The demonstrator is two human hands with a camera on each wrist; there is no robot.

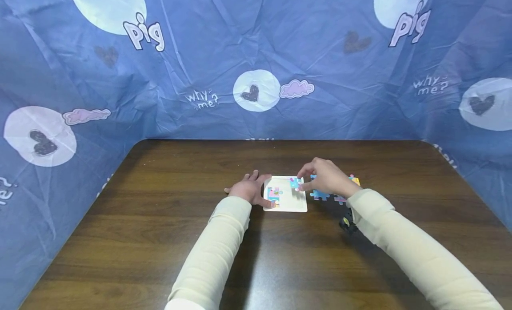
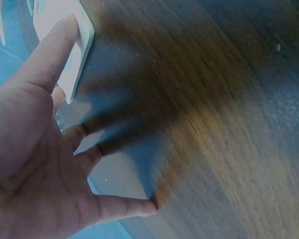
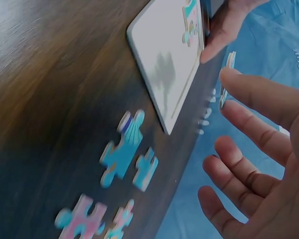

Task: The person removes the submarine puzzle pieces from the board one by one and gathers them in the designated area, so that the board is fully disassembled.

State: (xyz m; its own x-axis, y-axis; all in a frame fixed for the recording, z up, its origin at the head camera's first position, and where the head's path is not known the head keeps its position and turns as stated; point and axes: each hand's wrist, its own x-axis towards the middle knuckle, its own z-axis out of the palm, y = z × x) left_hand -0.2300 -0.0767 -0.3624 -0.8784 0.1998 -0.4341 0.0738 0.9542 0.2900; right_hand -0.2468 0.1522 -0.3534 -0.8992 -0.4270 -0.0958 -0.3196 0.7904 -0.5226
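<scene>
A white puzzle board lies on the table, with a few joined jigsaw pieces at its left side. My left hand rests at the board's left edge. Its fingers spread out straight onto the table, and the thumb presses on the board's border. My right hand pinches a blue jigsaw piece between thumb and index finger, its other fingers loosely bent. That piece is held above the board's upper right part, and a shadow falls on the board below in the right wrist view.
Several loose jigsaw pieces lie right of the board, among them a blue piece, a small blue one and a pink one. A black object shows by the right cuff. Blue printed cloth hangs behind the brown table.
</scene>
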